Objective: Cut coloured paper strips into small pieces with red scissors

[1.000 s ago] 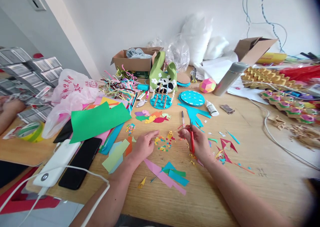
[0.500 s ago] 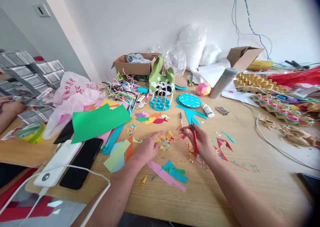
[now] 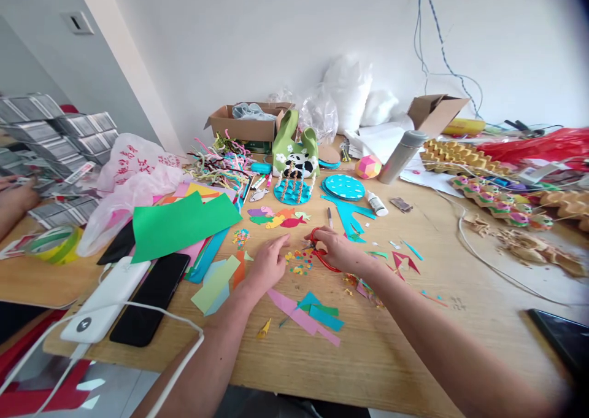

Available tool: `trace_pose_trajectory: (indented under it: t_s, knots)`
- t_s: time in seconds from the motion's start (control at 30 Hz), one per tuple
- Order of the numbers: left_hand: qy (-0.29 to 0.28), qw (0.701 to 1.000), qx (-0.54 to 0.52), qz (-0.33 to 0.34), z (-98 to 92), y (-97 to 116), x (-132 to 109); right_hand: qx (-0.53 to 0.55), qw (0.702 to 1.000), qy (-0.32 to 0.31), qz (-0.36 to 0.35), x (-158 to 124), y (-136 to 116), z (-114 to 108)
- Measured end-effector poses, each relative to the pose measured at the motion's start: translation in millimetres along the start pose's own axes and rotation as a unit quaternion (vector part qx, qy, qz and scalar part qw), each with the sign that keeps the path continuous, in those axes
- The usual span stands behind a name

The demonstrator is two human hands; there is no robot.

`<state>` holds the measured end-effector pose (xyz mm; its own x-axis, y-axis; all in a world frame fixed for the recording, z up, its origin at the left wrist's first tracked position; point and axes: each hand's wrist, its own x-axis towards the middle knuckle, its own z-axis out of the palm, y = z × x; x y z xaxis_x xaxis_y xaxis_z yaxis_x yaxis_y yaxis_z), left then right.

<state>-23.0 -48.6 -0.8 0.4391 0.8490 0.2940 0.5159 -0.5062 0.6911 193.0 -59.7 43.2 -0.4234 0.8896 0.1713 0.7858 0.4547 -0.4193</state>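
My right hand (image 3: 337,250) grips a pair of red-handled scissors (image 3: 318,259), whose blades point left over the wood. Small round paper dots in several colours (image 3: 299,263) lie just below the blades, between my hands. My left hand (image 3: 269,263) rests low over the table beside these dots, fingers stretched forward and nothing visible in them. Its fingertips are partly hidden from me. Beyond both hands lie coloured paper fish (image 3: 278,217). A second small heap of dots (image 3: 240,239) sits left of my left hand, and paper strips (image 3: 294,310) lie nearer to me.
Coloured paper sheets (image 3: 184,224), a power bank (image 3: 105,298) with a white cable and a black phone (image 3: 151,301) are at left. Behind stand a panda bag (image 3: 294,151), blue discs (image 3: 345,186) and a grey bottle (image 3: 402,157). Another person's hand (image 3: 18,200) shows far left.
My right hand has moved left with the scissors, which turned from upright to pointing left. My left hand shifted slightly left. The camera view has turned a little to the right.
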Motion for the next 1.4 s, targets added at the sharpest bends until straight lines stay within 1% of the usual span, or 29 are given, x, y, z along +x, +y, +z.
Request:
trace_pose_trajectory:
  t_s: [0.17, 0.3, 0.53, 0.83, 1.03, 1.17, 1.27, 1.33, 1.4]
  knots:
    - [-0.006, 1.000, 0.007, -0.012, -0.1, 1, 0, -0.040, 0.998, -0.033, -0.024, 13, 9, 7]
    - [-0.012, 1.000, 0.005, -0.024, -0.9, 2, 0, -0.062, 0.997, -0.037, -0.025, 19, 16, 9]
    - [-0.020, 0.999, 0.008, -0.037, -2.7, 1, 2, -0.070, 0.997, -0.020, 0.023, 22, 24, 14]
    - [-0.011, 0.999, 0.008, -0.039, -4.7, 3, 2, -0.056, 0.994, 0.025, 0.088, 26, 25, -3]
    - [-0.002, 1.000, 0.001, -0.028, -3.0, -1, 2, -0.037, 0.992, 0.045, 0.113, 26, 27, -1]
    - [0.017, 0.999, -0.003, -0.031, -2.0, -2, 2, -0.021, 0.990, 0.063, 0.121, 24, 30, -2]
    - [0.032, 0.997, -0.048, -0.044, -1.5, 1, 2, -0.001, 0.990, 0.077, 0.117, 21, 27, -6]
    - [0.025, 0.989, -0.126, -0.071, -0.8, 5, 3, 0.015, 0.991, 0.083, 0.109, 17, 20, -9]
    - [0.000, 0.967, -0.228, -0.110, 0.1, 10, 3, 0.032, 0.991, 0.086, 0.093, 13, 9, -8]
